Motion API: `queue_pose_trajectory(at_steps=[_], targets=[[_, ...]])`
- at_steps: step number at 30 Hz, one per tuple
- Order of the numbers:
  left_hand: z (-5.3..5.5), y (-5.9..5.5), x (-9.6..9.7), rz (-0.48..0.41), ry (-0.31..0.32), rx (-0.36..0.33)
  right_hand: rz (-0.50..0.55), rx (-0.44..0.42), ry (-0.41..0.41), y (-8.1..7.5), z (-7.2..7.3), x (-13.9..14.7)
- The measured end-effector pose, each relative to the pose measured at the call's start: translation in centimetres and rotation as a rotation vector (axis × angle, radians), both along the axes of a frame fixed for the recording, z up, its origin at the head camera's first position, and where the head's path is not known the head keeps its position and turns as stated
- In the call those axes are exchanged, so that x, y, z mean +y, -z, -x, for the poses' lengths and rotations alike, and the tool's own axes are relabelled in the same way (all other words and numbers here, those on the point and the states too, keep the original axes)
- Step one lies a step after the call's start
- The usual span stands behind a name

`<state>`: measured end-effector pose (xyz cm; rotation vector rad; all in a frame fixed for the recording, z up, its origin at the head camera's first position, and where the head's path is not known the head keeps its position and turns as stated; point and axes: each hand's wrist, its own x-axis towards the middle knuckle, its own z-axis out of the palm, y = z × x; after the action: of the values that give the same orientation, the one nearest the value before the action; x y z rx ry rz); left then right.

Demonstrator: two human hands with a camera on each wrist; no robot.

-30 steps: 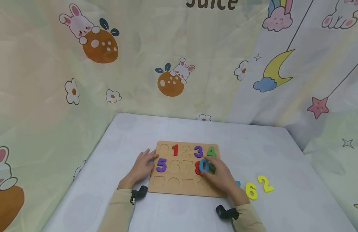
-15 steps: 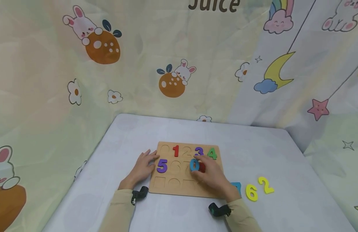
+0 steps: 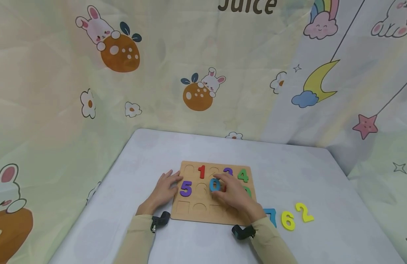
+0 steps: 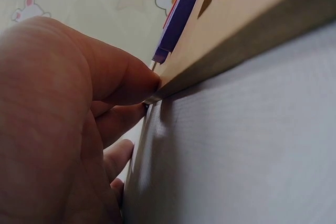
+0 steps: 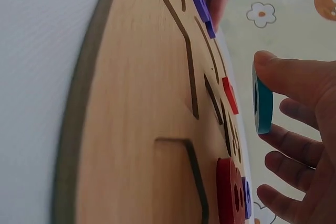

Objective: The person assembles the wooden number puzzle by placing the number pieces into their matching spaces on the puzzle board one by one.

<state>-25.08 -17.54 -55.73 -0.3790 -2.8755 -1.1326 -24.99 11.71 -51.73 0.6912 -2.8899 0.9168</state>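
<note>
A blue number 0 (image 3: 211, 185) is pinched between the thumb and a finger of my right hand (image 3: 236, 192), above the middle row of a wooden number board (image 3: 194, 198). The right wrist view shows this 0 (image 5: 266, 106) on edge, clear of the board. My left hand (image 3: 163, 189) touches the board's left edge with its fingertips, next to a purple 5 (image 3: 186, 189). A red 1 (image 3: 201, 171), a purple 3 (image 3: 228, 170) and a green 4 (image 3: 243, 175) sit along the top row. A red 8 (image 5: 226, 187) is mostly hidden by my right hand in the head view.
Right of the board lie a blue 7 (image 3: 271, 211), a yellow 6 (image 3: 284, 220) and a yellow 2 (image 3: 307, 217) on the white table (image 3: 341, 190). A printed cloth (image 3: 163, 44) hangs behind the table.
My right hand has carried the blue 0 leftward over the board, away from the red 8. More of the blue 7 now shows. The left hand stays at the board's edge.
</note>
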Motion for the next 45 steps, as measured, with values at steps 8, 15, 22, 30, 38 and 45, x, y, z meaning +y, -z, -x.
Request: queue_pose_trajectory(at_steps=[8,15,22,30,38,45], targets=[[0.0,0.0,0.0,0.015,-0.012,-0.023,-0.03,-0.012,-0.038,0.0,1.1,-1.3],[0.1,0.1,0.0,0.018,-0.01,-0.025,-0.052,-0.066,-0.033,-0.1,1.8,-2.5],[0.0,0.1,0.1,0.007,-0.004,0.009,-0.046,-0.082,-0.06,-0.1,2.6,-3.3],[-0.1,0.0,0.1,0.01,-0.004,0.003,-0.04,-0.058,-0.067,0.3,3.4,-4.6],[-0.1,0.0,0.1,0.016,-0.006,-0.029,-0.051,-0.042,-0.042,1.2,3.8,-6.1],[-0.1,0.0,-0.1,0.021,-0.015,-0.03,-0.053,-0.026,-0.044,1.3,4.4,-6.7]])
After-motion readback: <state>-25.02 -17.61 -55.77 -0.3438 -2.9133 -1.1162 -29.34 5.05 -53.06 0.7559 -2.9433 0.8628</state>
